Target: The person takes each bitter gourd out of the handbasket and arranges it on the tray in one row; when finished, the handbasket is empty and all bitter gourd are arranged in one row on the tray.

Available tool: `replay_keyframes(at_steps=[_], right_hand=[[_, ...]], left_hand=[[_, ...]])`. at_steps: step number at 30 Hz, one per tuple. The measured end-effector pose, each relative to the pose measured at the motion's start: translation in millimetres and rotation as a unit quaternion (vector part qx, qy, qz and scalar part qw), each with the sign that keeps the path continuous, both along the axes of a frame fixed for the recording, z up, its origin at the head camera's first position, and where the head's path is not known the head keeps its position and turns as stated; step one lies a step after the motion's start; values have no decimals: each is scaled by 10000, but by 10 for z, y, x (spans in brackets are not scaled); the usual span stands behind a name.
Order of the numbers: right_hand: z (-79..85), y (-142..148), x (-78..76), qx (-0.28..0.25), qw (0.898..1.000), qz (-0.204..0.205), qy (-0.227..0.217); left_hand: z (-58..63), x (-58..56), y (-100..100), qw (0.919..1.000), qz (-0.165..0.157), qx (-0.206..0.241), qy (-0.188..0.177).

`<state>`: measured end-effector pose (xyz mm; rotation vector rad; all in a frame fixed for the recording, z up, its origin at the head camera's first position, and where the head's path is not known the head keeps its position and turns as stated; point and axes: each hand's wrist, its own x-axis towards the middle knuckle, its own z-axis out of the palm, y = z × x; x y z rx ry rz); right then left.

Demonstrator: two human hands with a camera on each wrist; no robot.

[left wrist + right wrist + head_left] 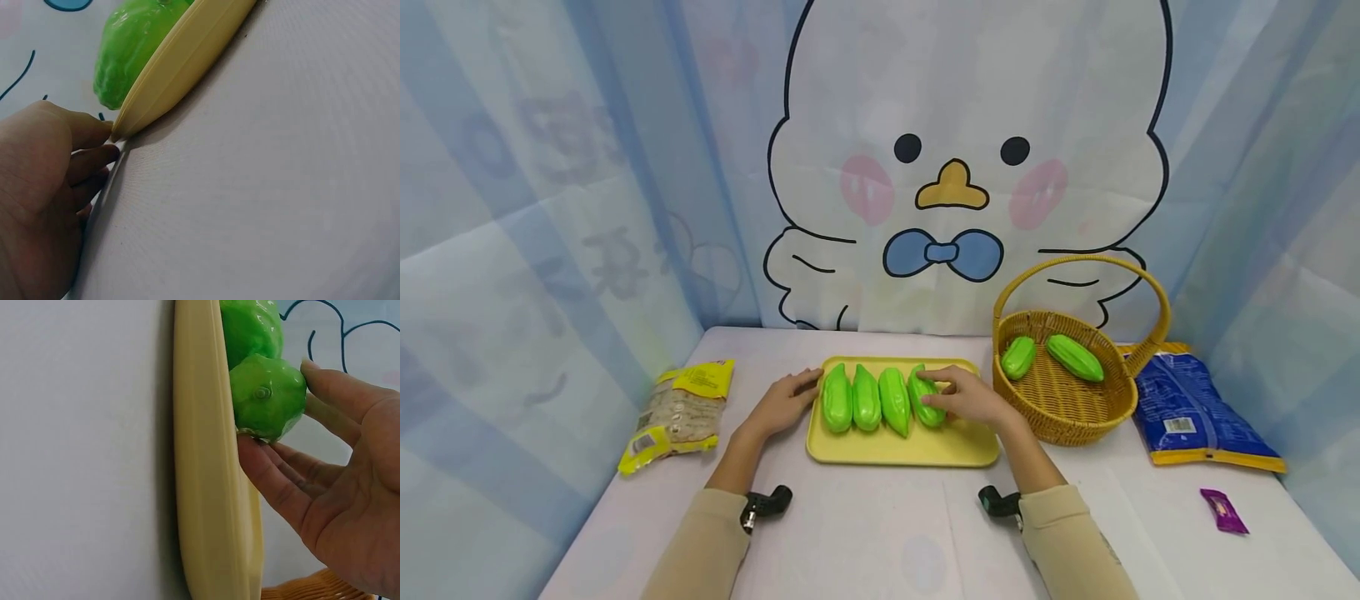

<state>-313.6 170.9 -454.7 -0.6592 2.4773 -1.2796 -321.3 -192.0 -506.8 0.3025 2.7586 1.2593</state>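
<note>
Several glossy green toy bitter melons lie side by side on a yellow tray. My right hand holds the rightmost bitter melon between thumb and fingers. In the right wrist view, its fingers lie on both sides of that melon's rounded end, close inside the tray wall. My left hand grips the tray's left edge; in the left wrist view its thumb meets the rim corner and the other fingers are just below.
A wicker basket with two more bitter melons stands right of the tray. Behind it lies a blue packet, with a small purple wrapped sweet nearer the front. A yellow clear-fronted packet lies at left. A printed curtain encloses the table.
</note>
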Motion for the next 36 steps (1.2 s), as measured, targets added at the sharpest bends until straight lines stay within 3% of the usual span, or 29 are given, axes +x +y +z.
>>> replay_keyframes(at_steps=[21, 30, 36], right_hand=[[-6, -35, 10, 88, 9998, -80, 145], [-5, -66, 31, 498, 9957, -223, 746], [15, -91, 59, 459, 9961, -217, 718]], left_hand=[[-22, -16, 4, 10000, -52, 32, 77], [1, -7, 10, 9997, -140, 58, 169], [-1, -11, 5, 9998, -132, 14, 168]])
